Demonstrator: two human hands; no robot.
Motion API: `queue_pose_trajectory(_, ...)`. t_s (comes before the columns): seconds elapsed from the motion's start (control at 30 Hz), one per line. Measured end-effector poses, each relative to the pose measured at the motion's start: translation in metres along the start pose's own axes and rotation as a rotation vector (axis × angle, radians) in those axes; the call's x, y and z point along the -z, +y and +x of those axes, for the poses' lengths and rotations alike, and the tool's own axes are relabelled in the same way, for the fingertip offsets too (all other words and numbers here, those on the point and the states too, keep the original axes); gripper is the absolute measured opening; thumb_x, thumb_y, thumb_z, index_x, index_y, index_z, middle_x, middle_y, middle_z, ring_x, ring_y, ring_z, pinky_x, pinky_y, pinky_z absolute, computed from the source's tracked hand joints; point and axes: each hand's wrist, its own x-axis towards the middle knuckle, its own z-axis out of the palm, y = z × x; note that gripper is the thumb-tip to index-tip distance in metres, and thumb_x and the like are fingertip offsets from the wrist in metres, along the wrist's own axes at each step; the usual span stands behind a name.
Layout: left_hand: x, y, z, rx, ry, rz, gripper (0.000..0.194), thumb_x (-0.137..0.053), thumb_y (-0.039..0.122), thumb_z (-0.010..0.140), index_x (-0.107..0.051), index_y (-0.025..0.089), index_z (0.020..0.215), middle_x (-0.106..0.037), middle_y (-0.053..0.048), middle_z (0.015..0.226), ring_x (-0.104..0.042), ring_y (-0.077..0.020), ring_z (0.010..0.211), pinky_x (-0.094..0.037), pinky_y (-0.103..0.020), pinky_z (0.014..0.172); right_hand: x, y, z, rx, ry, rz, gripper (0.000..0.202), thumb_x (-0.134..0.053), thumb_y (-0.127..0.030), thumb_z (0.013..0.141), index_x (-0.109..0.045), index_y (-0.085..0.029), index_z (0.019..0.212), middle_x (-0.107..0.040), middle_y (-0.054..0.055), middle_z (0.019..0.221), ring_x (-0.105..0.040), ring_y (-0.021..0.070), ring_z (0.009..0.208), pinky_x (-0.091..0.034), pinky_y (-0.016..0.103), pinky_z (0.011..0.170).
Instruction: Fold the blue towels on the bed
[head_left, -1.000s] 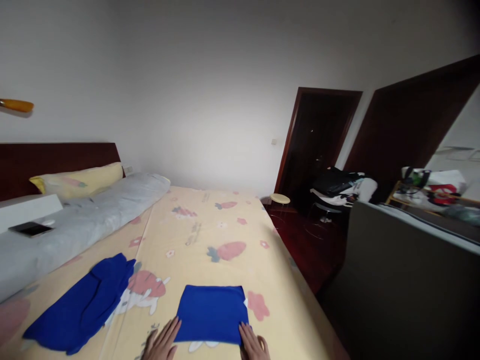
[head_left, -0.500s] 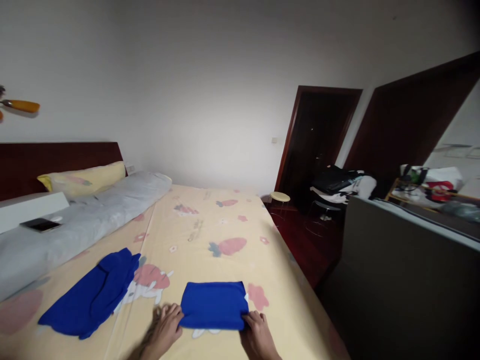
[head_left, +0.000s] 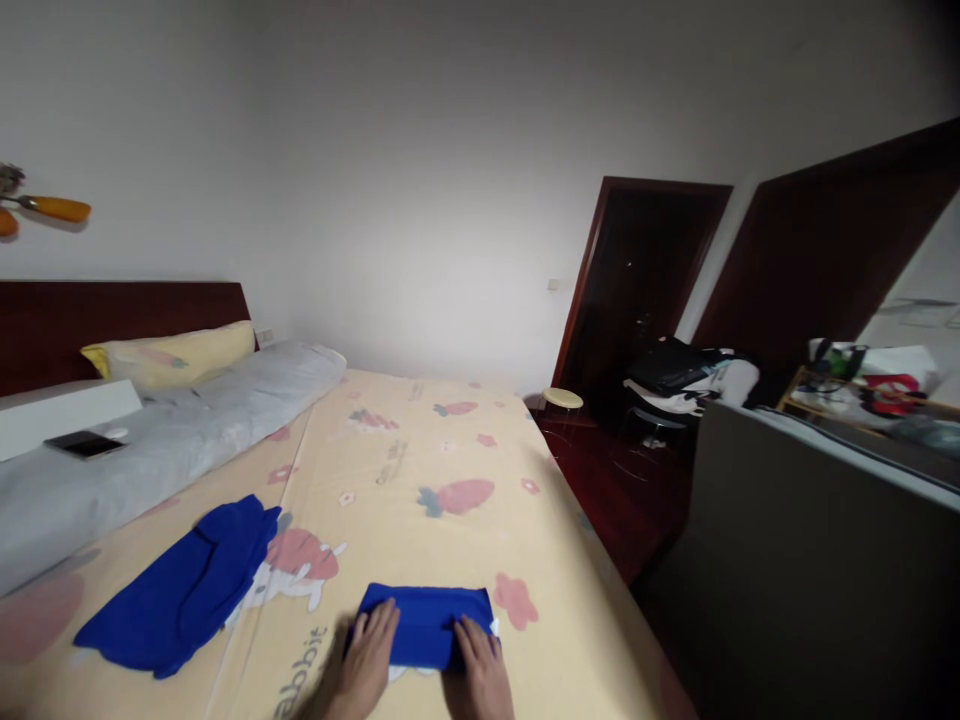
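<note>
A wide bed (head_left: 420, 470) with a pale yellow sheet printed with strawberries and small flowers filled the lower left and centre of the frame, running back to a dark wooden headboard (head_left: 112, 315) at the left edge. To the right, a grey slab of furniture (head_left: 810, 560) took up the lower right corner, with two dark brown doors (head_left: 750, 270) behind it in the upper right. Along the left side of the bed lay a long grey bolster (head_left: 180, 430), and behind it a yellow pillow (head_left: 176, 352). A loose blue garment (head_left: 184, 585) sprawled unfolded in the lower left, well apart from the hands. Near the doors sat a chair heaped with a black bag (head_left: 675, 370), and just left of it a small round stool (head_left: 562, 399). At the bottom centre rested a folded blue cloth (head_left: 424, 612), a compact rectangle lying flat on the sheet. The left hand (head_left: 369, 655) lay open and flat, palm down, fingers spread over the cloth's left half; the right hand (head_left: 480, 665) lay the same way, open and pressing on its right half. A dark phone (head_left: 84, 443) lay on a white ledge at the left edge.
</note>
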Motion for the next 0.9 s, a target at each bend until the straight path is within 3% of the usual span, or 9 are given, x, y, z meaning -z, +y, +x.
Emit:
queue_pose_trajectory(0.07, -0.013, 0.014, 0.000, -0.189, -0.056, -0.079, 0.084, -0.038, 0.004, 0.070, -0.025, 0.029, 0.150, -0.026, 0.004, 0.160, -0.026, -0.0187, 0.146, -0.019, -0.042, 0.121, -0.012, -0.014, 0.004, 0.139, -0.042, 0.074, 0.055, -0.046, -0.034, 0.088, -0.042, -0.030, 0.143, -0.047, 0.003, 0.147, -0.044, 0.0261, 0.135, -0.034, 0.045, 0.113)
queue_pose_trajectory(0.13, -0.024, 0.020, 0.001, -0.277, -0.059, -0.122, 0.080, -0.040, 0.010, 0.075, -0.020, 0.029, 0.151, -0.024, 0.005, 0.160, -0.024, -0.0190, 0.147, -0.017, -0.041, 0.123, -0.017, -0.027, 0.009, 0.196, -0.075, 0.109, 0.052, -0.043, -0.036, 0.091, -0.042, -0.029, 0.143, -0.047, 0.002, 0.146, -0.042, 0.0251, 0.137, -0.033, 0.045, 0.114)
queue_pose_trajectory(0.23, -0.032, 0.009, 0.003, -0.287, 0.009, -0.125, 0.065, -0.037, 0.027, 0.089, -0.018, 0.036, 0.150, -0.027, 0.005, 0.158, -0.029, -0.0215, 0.145, -0.022, -0.044, 0.121, -0.012, -0.031, 0.018, 0.161, -0.100, 0.110, 0.048, -0.035, -0.042, 0.096, -0.044, -0.029, 0.141, -0.048, 0.002, 0.145, -0.041, 0.0240, 0.137, -0.030, 0.047, 0.116)
queue_pose_trajectory(0.33, -0.028, -0.016, 0.002, -0.284, 0.045, -0.133, 0.060, -0.035, 0.046, 0.094, -0.015, 0.039, 0.150, -0.025, 0.005, 0.159, -0.028, -0.0228, 0.145, -0.025, -0.046, 0.120, 0.004, -0.010, 0.020, 0.045, -0.134, 0.074, 0.053, -0.032, -0.054, 0.096, -0.043, -0.028, 0.141, -0.043, 0.002, 0.148, -0.038, 0.0251, 0.139, -0.029, 0.050, 0.117)
queue_pose_trajectory(0.47, -0.012, -0.032, 0.002, -0.106, -0.007, -0.118, 0.057, -0.024, 0.053, 0.095, -0.022, 0.035, 0.149, -0.026, 0.001, 0.158, -0.025, -0.0248, 0.146, -0.019, -0.057, 0.119, 0.026, 0.017, 0.020, -0.119, -0.192, 0.004, 0.064, -0.027, -0.061, 0.094, -0.040, -0.023, 0.143, -0.034, 0.005, 0.152, -0.030, 0.0271, 0.143, -0.023, 0.055, 0.119)
queue_pose_trajectory(0.6, -0.006, -0.008, 0.010, 0.002, 0.000, -0.044, 0.054, -0.024, 0.033, 0.095, -0.033, 0.022, 0.147, -0.031, -0.008, 0.156, -0.023, -0.0275, 0.146, -0.009, -0.063, 0.119, 0.028, -0.003, 0.026, -0.134, -0.209, -0.008, 0.057, -0.032, -0.047, 0.095, -0.038, -0.018, 0.144, -0.028, 0.008, 0.154, -0.024, 0.0274, 0.145, -0.018, 0.054, 0.120)
queue_pose_trajectory(0.73, -0.016, 0.026, 0.022, -0.216, -0.013, -0.124, 0.063, -0.028, 0.014, 0.087, -0.028, 0.026, 0.148, -0.029, 0.000, 0.157, -0.025, -0.0173, 0.146, -0.020, -0.044, 0.122, 0.011, -0.038, 0.037, 0.121, -0.270, 0.148, 0.052, -0.037, -0.036, 0.092, -0.040, -0.026, 0.144, -0.037, 0.004, 0.151, -0.033, 0.0238, 0.142, -0.027, 0.049, 0.117)
queue_pose_trajectory(0.8, -0.019, 0.033, 0.028, -0.237, -0.026, -0.165, 0.060, -0.027, 0.018, 0.089, -0.030, 0.027, 0.148, -0.031, 0.000, 0.156, -0.028, -0.0182, 0.145, -0.027, -0.044, 0.119, 0.004, -0.042, 0.042, 0.135, -0.278, 0.168, 0.049, -0.035, -0.035, 0.093, -0.045, -0.028, 0.141, -0.044, 0.004, 0.148, -0.038, 0.0234, 0.139, -0.031, 0.049, 0.115)
queue_pose_trajectory(0.9, -0.015, 0.025, 0.037, -0.072, -0.034, -0.155, 0.054, -0.024, 0.035, 0.094, -0.034, 0.028, 0.147, -0.030, -0.001, 0.157, -0.028, -0.0219, 0.145, -0.027, -0.051, 0.117, 0.001, -0.024, 0.050, -0.014, -0.250, 0.078, 0.049, -0.030, -0.039, 0.095, -0.049, -0.028, 0.138, -0.043, 0.004, 0.148, -0.036, 0.0255, 0.140, -0.030, 0.054, 0.114)
